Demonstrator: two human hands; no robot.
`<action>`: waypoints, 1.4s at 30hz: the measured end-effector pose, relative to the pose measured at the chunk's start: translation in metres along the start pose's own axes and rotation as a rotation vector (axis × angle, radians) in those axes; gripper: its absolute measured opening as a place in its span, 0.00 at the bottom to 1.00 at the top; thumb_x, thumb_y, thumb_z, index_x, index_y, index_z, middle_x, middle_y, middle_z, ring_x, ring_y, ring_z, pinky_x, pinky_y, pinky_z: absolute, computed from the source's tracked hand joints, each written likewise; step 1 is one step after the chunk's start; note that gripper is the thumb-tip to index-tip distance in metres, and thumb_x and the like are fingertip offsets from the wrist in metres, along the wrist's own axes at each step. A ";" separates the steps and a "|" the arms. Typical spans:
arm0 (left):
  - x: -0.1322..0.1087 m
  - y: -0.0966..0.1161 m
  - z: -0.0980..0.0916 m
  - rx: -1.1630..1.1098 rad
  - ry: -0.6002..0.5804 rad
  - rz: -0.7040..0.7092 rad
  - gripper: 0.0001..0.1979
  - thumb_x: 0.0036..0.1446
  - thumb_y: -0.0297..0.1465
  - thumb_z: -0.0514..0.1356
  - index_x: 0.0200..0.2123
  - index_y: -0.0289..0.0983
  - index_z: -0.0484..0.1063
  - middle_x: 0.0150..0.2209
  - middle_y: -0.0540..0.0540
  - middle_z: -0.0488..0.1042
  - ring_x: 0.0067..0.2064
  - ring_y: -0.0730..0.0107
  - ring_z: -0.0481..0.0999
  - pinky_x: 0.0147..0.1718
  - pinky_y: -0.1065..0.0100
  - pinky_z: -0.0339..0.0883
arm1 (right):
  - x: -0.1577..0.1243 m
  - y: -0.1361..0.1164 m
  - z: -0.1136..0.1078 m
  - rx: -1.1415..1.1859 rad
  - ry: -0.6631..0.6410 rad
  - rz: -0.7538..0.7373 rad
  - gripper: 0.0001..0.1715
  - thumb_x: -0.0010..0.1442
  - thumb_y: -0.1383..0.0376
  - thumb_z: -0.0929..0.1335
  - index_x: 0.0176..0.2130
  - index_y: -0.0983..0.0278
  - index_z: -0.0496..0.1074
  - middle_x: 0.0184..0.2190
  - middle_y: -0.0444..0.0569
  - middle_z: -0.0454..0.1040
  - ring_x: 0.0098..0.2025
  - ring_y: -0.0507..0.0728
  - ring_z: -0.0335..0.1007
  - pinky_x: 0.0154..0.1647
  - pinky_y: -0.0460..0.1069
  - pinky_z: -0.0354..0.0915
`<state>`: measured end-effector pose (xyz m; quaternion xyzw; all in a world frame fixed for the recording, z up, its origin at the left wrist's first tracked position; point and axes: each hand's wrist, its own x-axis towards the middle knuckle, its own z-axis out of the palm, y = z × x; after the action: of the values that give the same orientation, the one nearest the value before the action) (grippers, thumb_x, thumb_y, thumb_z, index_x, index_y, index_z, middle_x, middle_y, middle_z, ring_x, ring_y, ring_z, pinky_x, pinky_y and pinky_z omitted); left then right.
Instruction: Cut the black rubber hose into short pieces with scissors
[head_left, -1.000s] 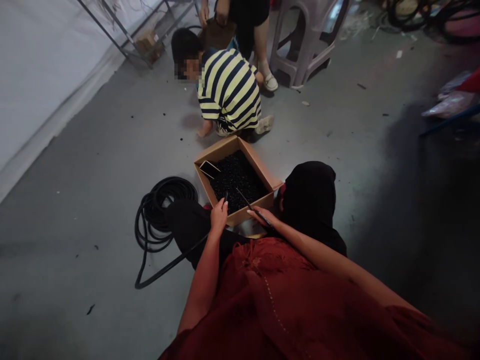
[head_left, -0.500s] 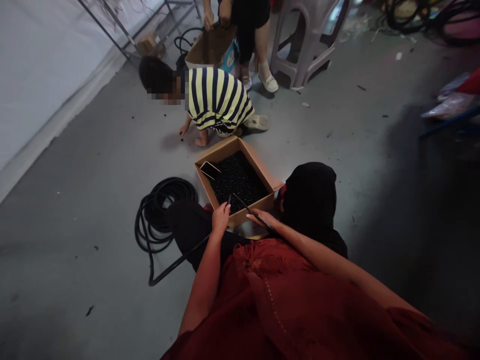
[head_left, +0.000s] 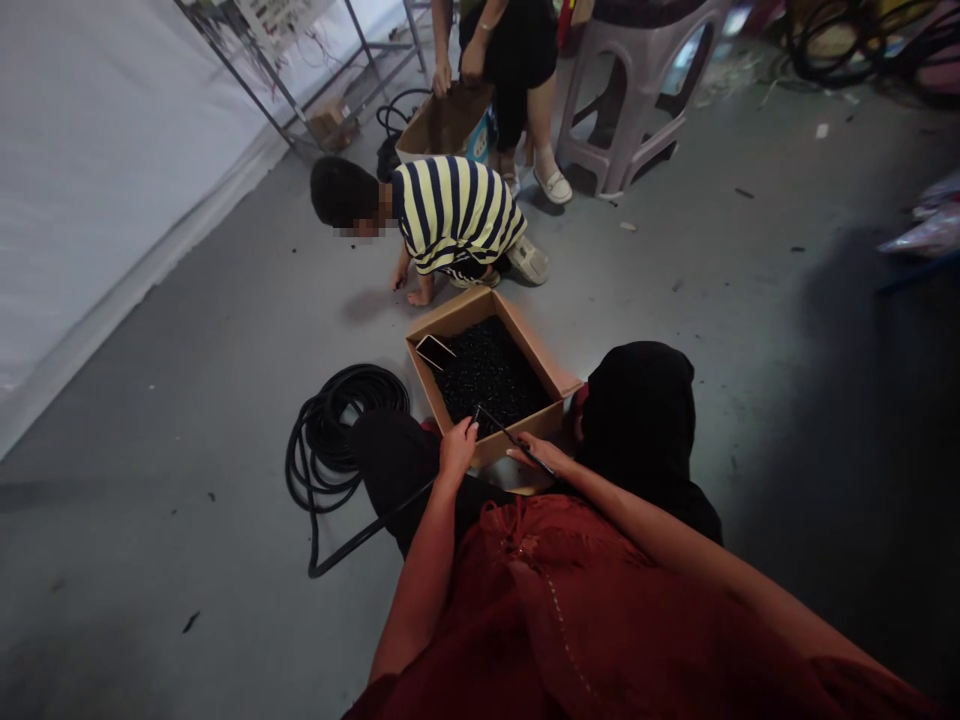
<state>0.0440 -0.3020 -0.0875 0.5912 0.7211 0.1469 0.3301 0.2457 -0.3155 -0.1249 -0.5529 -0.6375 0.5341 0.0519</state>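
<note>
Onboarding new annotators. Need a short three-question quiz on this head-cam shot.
1. What lies in the far corner of the cardboard box, on the black pieces?
2. True or false: the person's right hand holds a thin black piece over the box.
3. The coil left of the box is: A black hose; B white rope; C steel chain.

Key: 1 a smartphone; 2 true; 3 A.
</note>
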 end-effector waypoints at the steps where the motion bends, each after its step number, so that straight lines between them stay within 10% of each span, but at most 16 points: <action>1: 0.000 0.000 0.000 -0.006 0.002 0.003 0.18 0.61 0.35 0.52 0.51 0.38 0.72 0.37 0.42 0.78 0.40 0.63 0.76 0.41 0.66 0.64 | 0.000 0.000 0.000 0.003 0.000 -0.002 0.23 0.60 0.53 0.65 0.49 0.65 0.68 0.42 0.54 0.76 0.44 0.61 0.73 0.42 0.49 0.64; 42: 0.002 -0.006 0.015 -0.032 -0.271 -0.009 0.19 0.61 0.34 0.52 0.53 0.37 0.71 0.37 0.47 0.79 0.40 0.68 0.77 0.41 0.70 0.68 | -0.003 0.000 -0.002 -0.038 -0.070 0.021 0.31 0.60 0.48 0.64 0.54 0.64 0.64 0.46 0.54 0.75 0.45 0.61 0.72 0.42 0.49 0.64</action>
<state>0.0489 -0.3046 -0.1032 0.5970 0.6702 0.0757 0.4344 0.2478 -0.3171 -0.1221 -0.5413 -0.6432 0.5414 0.0136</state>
